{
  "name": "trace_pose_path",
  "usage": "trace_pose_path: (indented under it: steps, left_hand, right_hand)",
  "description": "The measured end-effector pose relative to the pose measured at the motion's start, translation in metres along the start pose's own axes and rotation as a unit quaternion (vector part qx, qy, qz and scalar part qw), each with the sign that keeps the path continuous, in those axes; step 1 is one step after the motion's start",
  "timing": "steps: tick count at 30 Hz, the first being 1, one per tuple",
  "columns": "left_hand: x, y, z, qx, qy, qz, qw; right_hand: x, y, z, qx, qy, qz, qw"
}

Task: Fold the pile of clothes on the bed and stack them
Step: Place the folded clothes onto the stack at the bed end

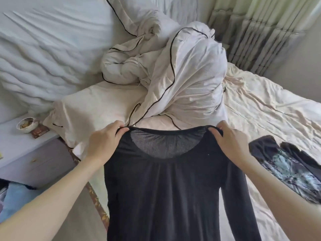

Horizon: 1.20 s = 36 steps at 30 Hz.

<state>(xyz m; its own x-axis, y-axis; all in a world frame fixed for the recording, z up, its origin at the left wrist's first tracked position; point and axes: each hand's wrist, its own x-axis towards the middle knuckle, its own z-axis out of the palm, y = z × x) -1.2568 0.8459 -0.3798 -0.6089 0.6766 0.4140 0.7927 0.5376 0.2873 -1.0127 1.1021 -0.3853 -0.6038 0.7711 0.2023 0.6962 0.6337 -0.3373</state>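
Head view is showing a black top hanging in the air over the near edge of the bed, likely so it drops straight for folding. Left hand and right hand are each pinching a shoulder at the neckline. Another dark patterned garment is lying at the bed's right edge, a bunched duvet beyond.
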Motion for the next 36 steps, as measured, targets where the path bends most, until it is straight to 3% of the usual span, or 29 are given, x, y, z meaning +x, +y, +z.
trace_pose_path:
  steps: [5, 10, 13, 17, 21, 25, 32, 36]
  left_hand:
    - [0.052, -0.051, 0.122, 0.033, -0.002, -0.022, 0.999]
    - [0.06, -0.084, 0.229, 0.05, -0.011, -0.025, 0.998]
    - [0.055, -0.092, 0.28, 0.057, -0.029, -0.026, 0.998]
    - [0.073, -0.104, 0.326, 0.06, -0.014, -0.016, 0.998]
    - [0.086, -0.103, 0.354, 0.056, -0.01, 0.001, 0.998]
    - [0.063, -0.106, 0.373, 0.077, -0.092, -0.034, 0.992]
    - [0.055, -0.104, 0.348, -0.037, -0.189, -0.1, 0.976]
    - [0.012, -0.113, 0.309, -0.13, -0.198, -0.178, 0.955]
  right_hand:
    - [0.08, 0.016, 0.114, -0.054, 0.0, -0.021, 0.998]
    - [0.104, 0.052, 0.215, -0.087, 0.007, -0.012, 0.996]
    - [0.104, 0.073, 0.261, -0.124, -0.023, -0.024, 0.992]
    - [0.128, 0.083, 0.294, -0.121, 0.005, 0.0, 0.993]
    - [0.147, 0.086, 0.315, -0.125, -0.007, 0.026, 0.992]
    - [0.131, 0.088, 0.336, -0.13, -0.109, 0.043, 0.985]
    - [0.092, 0.073, 0.323, -0.04, -0.062, 0.066, 0.995]
    - [0.023, 0.039, 0.309, -0.007, -0.105, 0.014, 0.994]
